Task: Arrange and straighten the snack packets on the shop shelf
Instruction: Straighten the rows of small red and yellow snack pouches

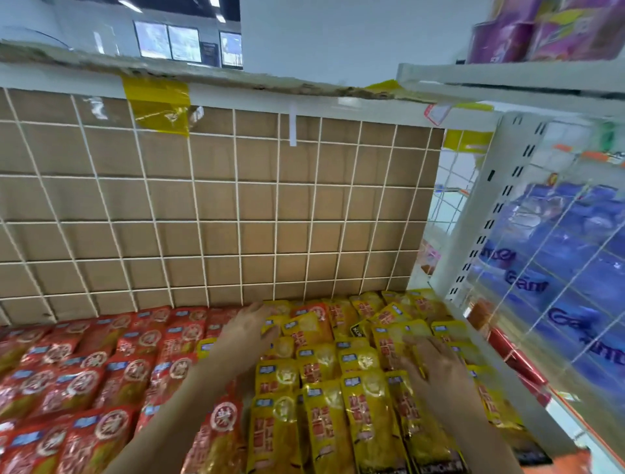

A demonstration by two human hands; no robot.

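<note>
Wire-grid back [237,221]. Left hand [248,330] 11 o'clock, right hand [436,362] 3 on yellow packets [324,423], fingers spread flat. Likely squaring rows; next, straighten skewed rear ones.

One head-worn wide-angle view. Looks forward and down, close over snack packets [324,416] filling lower frame; wire grid [203,209] fills middle; ceiling [169,4] strip at upper left; neighbouring shelf [487,216] along right edge.

left hand [248,330] | right hand [436,365] | both forearms bare to frame edge
</note>
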